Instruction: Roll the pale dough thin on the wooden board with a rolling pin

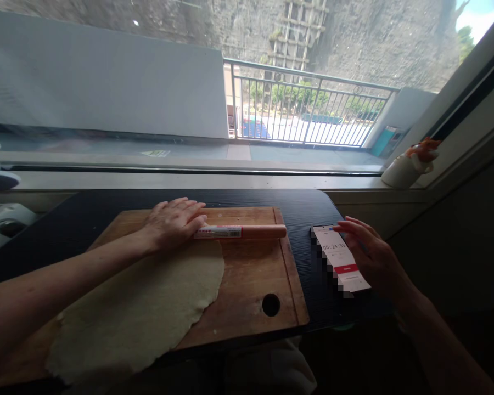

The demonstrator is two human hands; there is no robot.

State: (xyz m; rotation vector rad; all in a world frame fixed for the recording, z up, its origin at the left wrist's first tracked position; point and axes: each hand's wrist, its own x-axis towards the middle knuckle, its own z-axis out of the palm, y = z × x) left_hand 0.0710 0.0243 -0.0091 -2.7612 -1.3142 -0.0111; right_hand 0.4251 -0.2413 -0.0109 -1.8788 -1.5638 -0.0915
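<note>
My left hand is closed over the left part of a wooden rolling pin, its fingers reaching over the far side. The pin carries a printed label and lies across a wooden cutting board. Below that hand and forearm a thin sheet of rolled-out dough spreads over the board, its near edge hanging past the board's front. To the right, my right hand is open above a phone, fingertips close to the upper screen; whether they touch it I cannot tell. The screen reads 00:24:30 above a red button.
The board lies on a dark table against a window sill. On the sill's right end stands a white jug-shaped ornament. A white appliance is at the far left. The board has a round hole near its front right corner.
</note>
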